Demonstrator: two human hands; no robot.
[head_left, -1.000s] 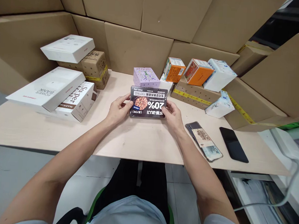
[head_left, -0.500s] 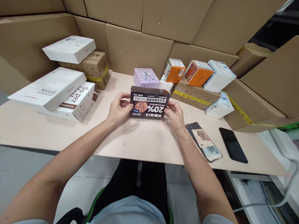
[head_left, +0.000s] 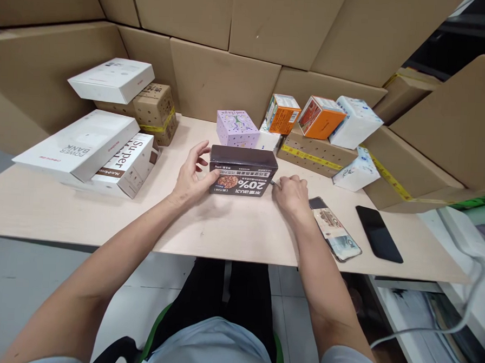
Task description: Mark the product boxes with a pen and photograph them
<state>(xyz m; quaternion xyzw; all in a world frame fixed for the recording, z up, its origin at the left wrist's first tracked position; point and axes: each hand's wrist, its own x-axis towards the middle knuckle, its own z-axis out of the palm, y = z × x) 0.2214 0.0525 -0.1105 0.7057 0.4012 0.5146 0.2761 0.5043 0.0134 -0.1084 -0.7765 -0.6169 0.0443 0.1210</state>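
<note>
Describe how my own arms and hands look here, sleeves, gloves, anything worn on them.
Both arms are bare up to short light grey sleeves at the picture's bottom edge. The left hand and the right hand wear no gloves; no watch, ring or wristband shows.

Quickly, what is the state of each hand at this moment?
Left hand: open, thumb on the black snack box.
Right hand: loosely closed beside the box; grip cannot be told.

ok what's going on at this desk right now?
A seated person is handling a dark snack box printed with "20%", standing on the light wooden table. The left hand steadies the box's left end, fingers partly spread. The right hand rests on the table by the box's right end; whether it touches the box is unclear. A lilac box sits just behind, and two phones lie to the right.
</note>
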